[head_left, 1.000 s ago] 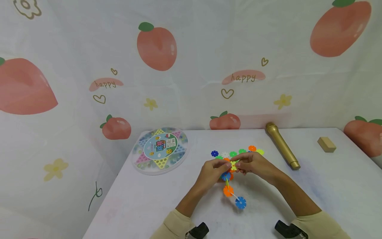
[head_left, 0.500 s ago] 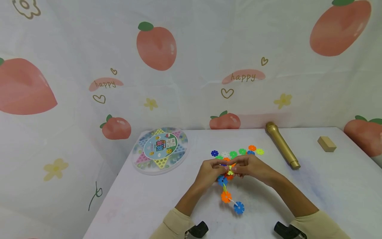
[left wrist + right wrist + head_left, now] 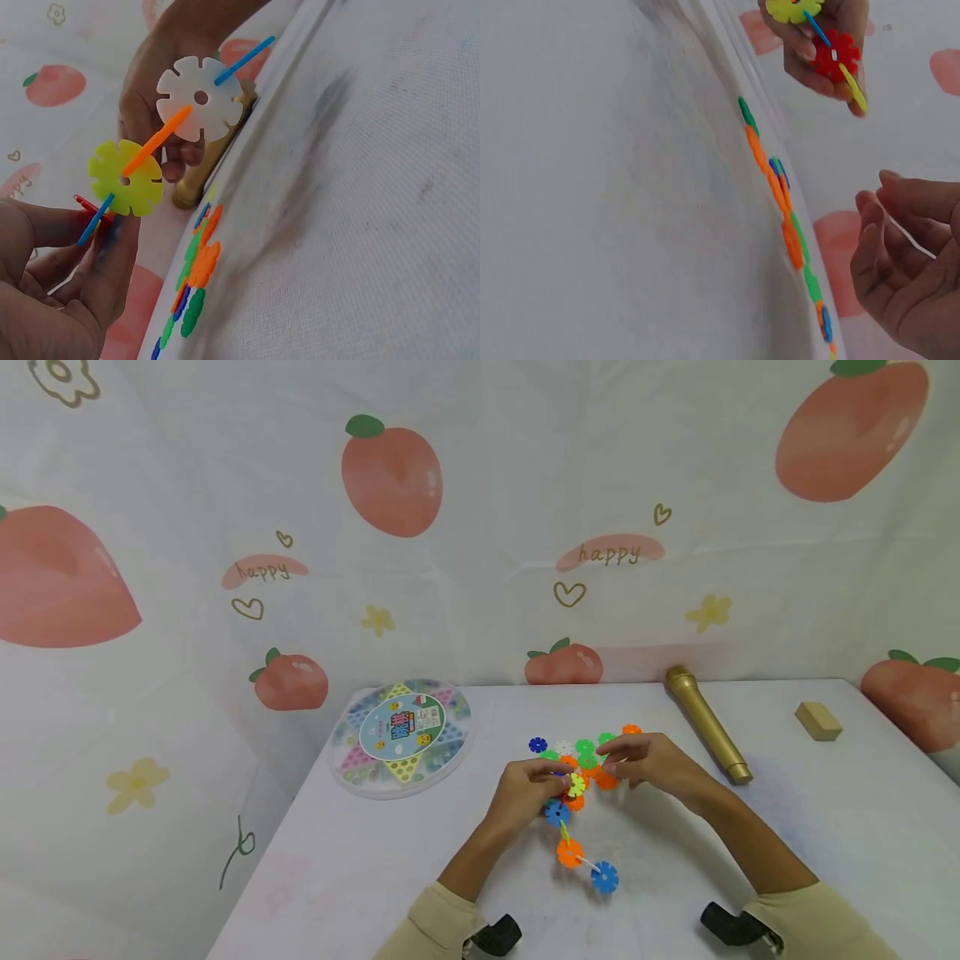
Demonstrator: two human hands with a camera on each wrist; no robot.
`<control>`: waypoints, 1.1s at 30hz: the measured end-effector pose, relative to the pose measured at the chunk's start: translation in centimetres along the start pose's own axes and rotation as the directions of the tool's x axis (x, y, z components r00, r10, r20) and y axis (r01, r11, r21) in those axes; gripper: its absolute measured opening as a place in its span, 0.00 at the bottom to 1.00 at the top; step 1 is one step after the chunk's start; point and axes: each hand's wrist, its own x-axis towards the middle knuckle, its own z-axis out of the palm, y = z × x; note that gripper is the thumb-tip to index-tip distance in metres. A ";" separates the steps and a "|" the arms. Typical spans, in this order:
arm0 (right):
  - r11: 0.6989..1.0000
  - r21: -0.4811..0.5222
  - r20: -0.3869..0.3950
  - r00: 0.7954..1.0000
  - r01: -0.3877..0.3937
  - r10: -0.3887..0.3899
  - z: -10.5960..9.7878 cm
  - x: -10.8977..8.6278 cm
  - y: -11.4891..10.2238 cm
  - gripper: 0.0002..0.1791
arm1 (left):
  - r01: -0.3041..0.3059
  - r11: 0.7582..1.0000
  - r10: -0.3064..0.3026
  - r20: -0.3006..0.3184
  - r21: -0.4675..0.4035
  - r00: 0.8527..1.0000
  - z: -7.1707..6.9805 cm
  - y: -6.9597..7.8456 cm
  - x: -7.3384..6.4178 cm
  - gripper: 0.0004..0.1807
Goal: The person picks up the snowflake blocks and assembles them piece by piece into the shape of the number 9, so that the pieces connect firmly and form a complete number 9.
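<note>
My left hand point(image 3: 521, 795) pinches the upper end of a chain of interlocking plastic discs point(image 3: 570, 852), by its yellow disc point(image 3: 576, 785) and red disc point(image 3: 836, 55). Blue, yellow, orange, white and blue discs hang below, slotted at right angles; the left wrist view shows the white disc point(image 3: 201, 97) face-on. Apart from the chain, my right hand point(image 3: 652, 768) hovers by the loose discs point(image 3: 587, 748), fingers loosely bent. A thin pale line crosses its palm in the right wrist view; I cannot tell what it is. My hands partly hide the loose discs.
A round Chinese checkers box point(image 3: 402, 739) lies at the table's left. At the right are a gold microphone-shaped tube point(image 3: 708, 724) and a small wooden block point(image 3: 819, 721). A fruit-printed cloth point(image 3: 480, 527) hangs behind the white table point(image 3: 360, 877).
My right hand has let go of the chain and moved right, toward the loose discs. The chain first came down slightly toward me; my left hand still holds it.
</note>
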 end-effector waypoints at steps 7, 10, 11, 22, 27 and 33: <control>0.998 -0.063 -0.107 0.994 0.006 -0.013 -1.5 0.2 0.8 0.25 | 0.015 1.000 -0.015 -0.017 -0.009 1.000 0.1 0.0 0.0 0.10; 0.997 -0.078 -0.152 0.988 0.001 -0.012 -2.1 0.3 1.2 0.26 | 0.018 1.000 -0.018 -0.022 -0.007 1.000 0.1 0.1 -0.2 0.10; 0.996 -0.085 -0.166 0.986 0.000 -0.014 -2.3 0.4 1.4 0.26 | 0.019 1.000 -0.020 -0.023 -0.008 1.000 0.1 0.1 -0.2 0.10; 0.972 -0.230 -0.286 0.958 -0.050 -0.018 -3.7 1.1 2.4 0.32 | 0.008 1.000 -0.008 -0.017 0.003 1.000 0.1 0.0 -0.2 0.09; 0.964 -0.249 -0.283 0.959 -0.095 0.021 -3.9 1.4 2.5 0.34 | 0.005 1.000 -0.005 -0.018 0.006 1.000 0.1 -0.1 -0.2 0.10; 0.957 -0.268 -0.260 0.965 -0.112 0.040 -4.2 1.5 3.0 0.33 | -0.005 1.000 0.005 -0.006 -0.018 1.000 0.1 0.0 -0.4 0.10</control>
